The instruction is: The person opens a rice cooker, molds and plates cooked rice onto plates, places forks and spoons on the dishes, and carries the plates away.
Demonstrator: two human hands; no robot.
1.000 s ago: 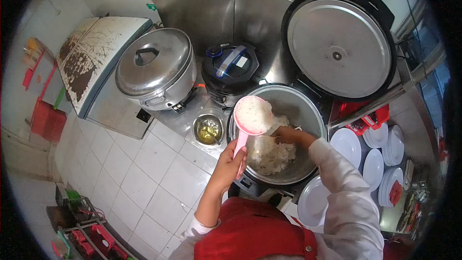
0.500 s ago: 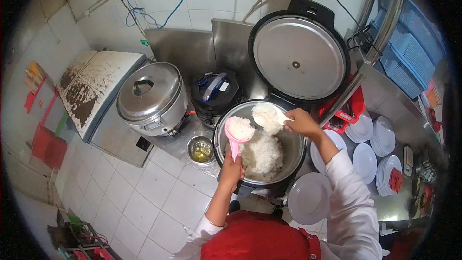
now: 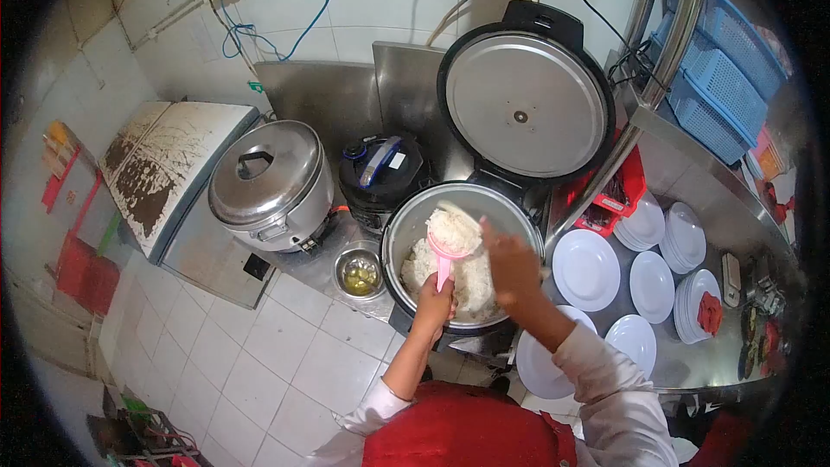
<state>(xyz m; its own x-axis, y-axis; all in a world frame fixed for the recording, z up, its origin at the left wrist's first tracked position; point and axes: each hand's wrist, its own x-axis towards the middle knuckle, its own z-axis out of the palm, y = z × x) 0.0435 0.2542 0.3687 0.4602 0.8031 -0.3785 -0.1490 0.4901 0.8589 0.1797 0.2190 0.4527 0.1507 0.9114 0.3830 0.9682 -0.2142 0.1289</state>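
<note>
Blue baskets (image 3: 713, 78) beyond the metal pole (image 3: 618, 151), plates (image 3: 586, 270) nearer.

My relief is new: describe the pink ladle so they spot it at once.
Find the big round cooker with the raised lid. Over its opening, the left hand holds the ladle, heaped with rice. Pink sets it apart from the pale rice.

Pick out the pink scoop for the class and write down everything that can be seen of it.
The pink scoop has a round bowl and a straight handle, and looks like plastic. White rice is heaped in it, hiding the inside. The left hand grips the handle from below, bowl uppermost in view, over the open cooker. The right hand is close by with a pale paddle at the rice; whether that touches the scoop is unclear.
</note>
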